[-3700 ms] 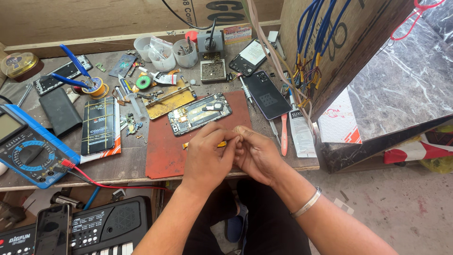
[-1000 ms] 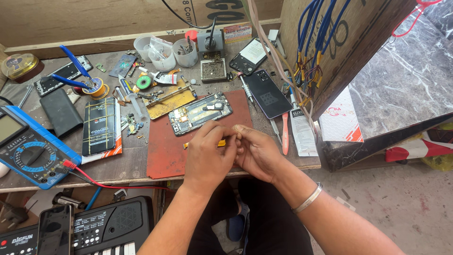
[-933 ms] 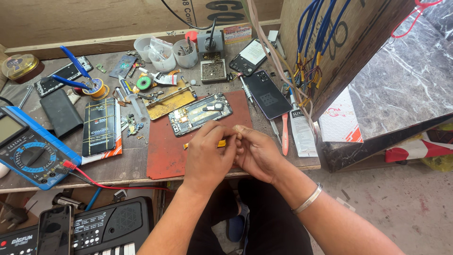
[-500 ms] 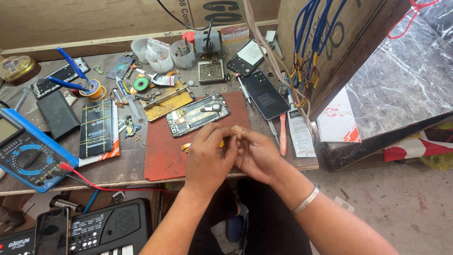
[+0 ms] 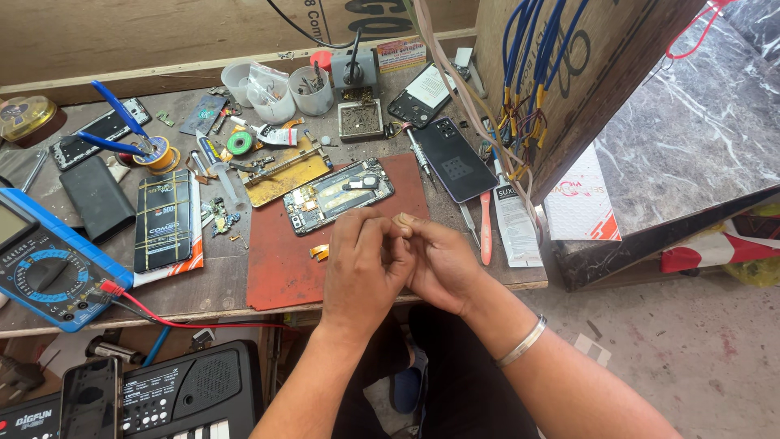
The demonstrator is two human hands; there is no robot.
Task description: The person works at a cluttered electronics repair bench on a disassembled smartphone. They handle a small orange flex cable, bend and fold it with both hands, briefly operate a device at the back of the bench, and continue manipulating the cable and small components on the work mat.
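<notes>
Both hands pinch a tiny tan part over the red mat, phone opened, not reassembled.
Left hand point(image 5: 364, 264) and right hand point(image 5: 435, 262) fingertips clamped together on small tan piece point(image 5: 401, 220); opened phone point(image 5: 339, 195) at 11 o'clock on red mat point(image 5: 280, 264); white label strip point(image 5: 515, 226) at 2 o'clock; orange sign point(image 5: 400, 55) far 12 o'clock.

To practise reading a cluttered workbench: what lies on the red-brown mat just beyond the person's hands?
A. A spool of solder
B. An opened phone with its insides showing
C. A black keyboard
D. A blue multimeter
B: the opened phone lies on the red-brown mat, just beyond the left hand and right hand; the blue multimeter sits off the mat at the far left.
</notes>
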